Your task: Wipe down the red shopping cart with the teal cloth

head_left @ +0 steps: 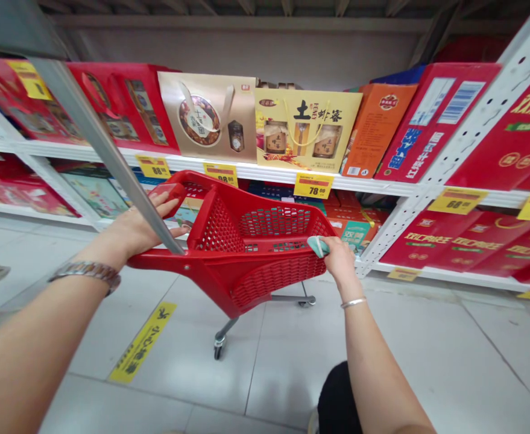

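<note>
A red plastic shopping cart with perforated sides stands on the tiled floor before me. My left hand, with a metal-link watch on its wrist, is closed over the cart's red handle, its thumb stretched toward the basket. A grey metal pole passes in front of that hand and hides part of the fingers. At the far end of the basket, my right hand grips a folded teal cloth against the rim. A silver bangle circles the right wrist. Inside the basket, the visible part shows only red plastic.
White shelving runs behind the cart, carrying a gold gift box, a yellow honey box, an orange box and red cartons. Yellow price tags hang along its edge. A yellow floor sticker lies left of the cart's wheels.
</note>
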Available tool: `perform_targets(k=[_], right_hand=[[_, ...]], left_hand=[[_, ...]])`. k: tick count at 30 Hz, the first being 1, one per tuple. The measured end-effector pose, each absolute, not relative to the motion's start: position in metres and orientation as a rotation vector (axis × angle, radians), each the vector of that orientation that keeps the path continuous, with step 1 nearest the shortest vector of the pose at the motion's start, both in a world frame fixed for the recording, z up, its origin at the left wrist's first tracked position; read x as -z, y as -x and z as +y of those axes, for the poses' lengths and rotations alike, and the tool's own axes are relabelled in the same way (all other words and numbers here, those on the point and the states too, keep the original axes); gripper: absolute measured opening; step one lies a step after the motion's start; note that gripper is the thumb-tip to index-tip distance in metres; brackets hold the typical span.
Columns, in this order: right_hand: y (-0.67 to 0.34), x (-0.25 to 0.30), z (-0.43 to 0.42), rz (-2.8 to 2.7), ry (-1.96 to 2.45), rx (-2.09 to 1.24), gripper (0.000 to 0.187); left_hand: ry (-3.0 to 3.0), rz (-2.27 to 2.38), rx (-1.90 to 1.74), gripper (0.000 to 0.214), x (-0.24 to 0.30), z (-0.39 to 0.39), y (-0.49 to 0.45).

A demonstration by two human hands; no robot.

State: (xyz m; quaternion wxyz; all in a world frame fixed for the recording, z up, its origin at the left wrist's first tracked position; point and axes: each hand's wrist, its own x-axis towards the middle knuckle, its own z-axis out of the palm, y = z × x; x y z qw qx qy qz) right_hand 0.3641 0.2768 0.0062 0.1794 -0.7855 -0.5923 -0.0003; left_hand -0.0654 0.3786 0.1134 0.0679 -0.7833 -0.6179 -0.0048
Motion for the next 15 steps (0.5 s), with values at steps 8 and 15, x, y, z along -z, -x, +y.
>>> perform_targets(k=[8,15], right_hand=[[-0.282,-0.003,0.277,-1.719,1.966,0.043,0.045],[-0.212,-0.005,0.281,-1.685,1.022,-0.547,0.061]], left_hand=[[2.370,-1.811,0.061,0.082,-0.111,0.381,0.066],[2.360,-1.808,0.043,0.081,-0.107,0.383,0.072]])
